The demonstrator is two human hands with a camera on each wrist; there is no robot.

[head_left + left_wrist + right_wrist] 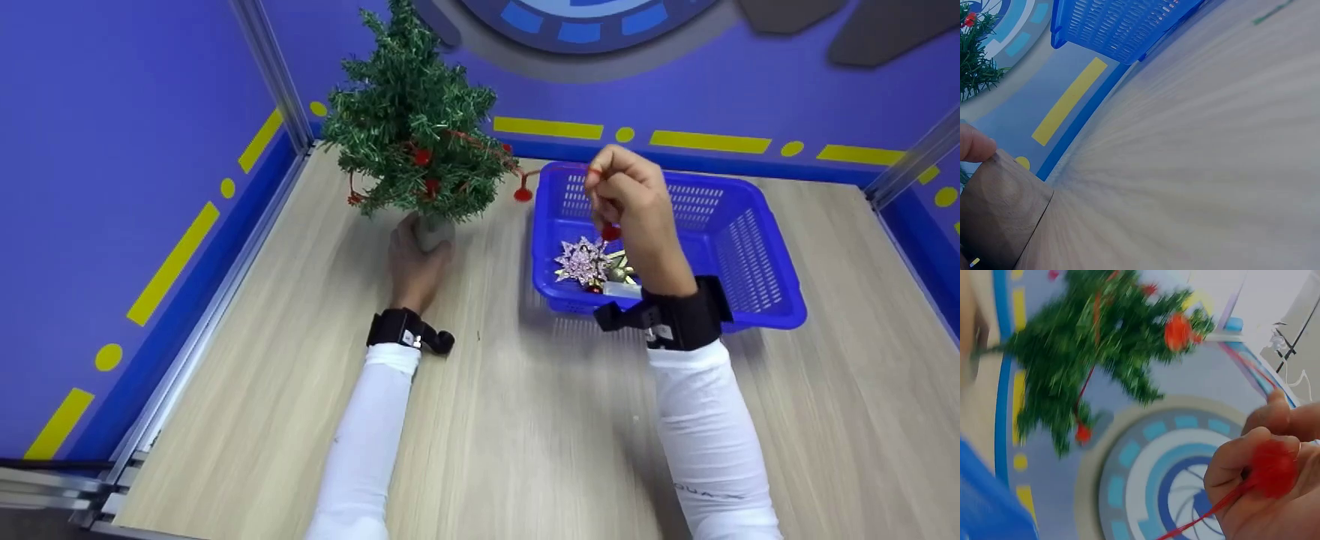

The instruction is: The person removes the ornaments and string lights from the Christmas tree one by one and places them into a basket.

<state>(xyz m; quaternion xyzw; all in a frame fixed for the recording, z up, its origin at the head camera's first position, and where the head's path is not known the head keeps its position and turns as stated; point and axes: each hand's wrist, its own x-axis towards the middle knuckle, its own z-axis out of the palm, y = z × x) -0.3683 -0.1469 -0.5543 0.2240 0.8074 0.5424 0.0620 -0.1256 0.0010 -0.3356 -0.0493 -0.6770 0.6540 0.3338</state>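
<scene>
In the head view, the small green artificial Christmas tree [416, 112] stands left of centre in the upper frame, on a pale wood-grain counter [517, 442]. Below its branches, the left hand [418, 266] is clamped on its squared wooden base [433, 231]. A thin red string garland with fuzzy red balls [523, 194] lies on the lower branches and stretches rightward to the right hand [634, 193], whose fingertips pinch it, right of centre. That hand is above a rectangular blue plastic basket [776, 262], which holds a pink glittery star-shaped ornament [582, 262].
</scene>
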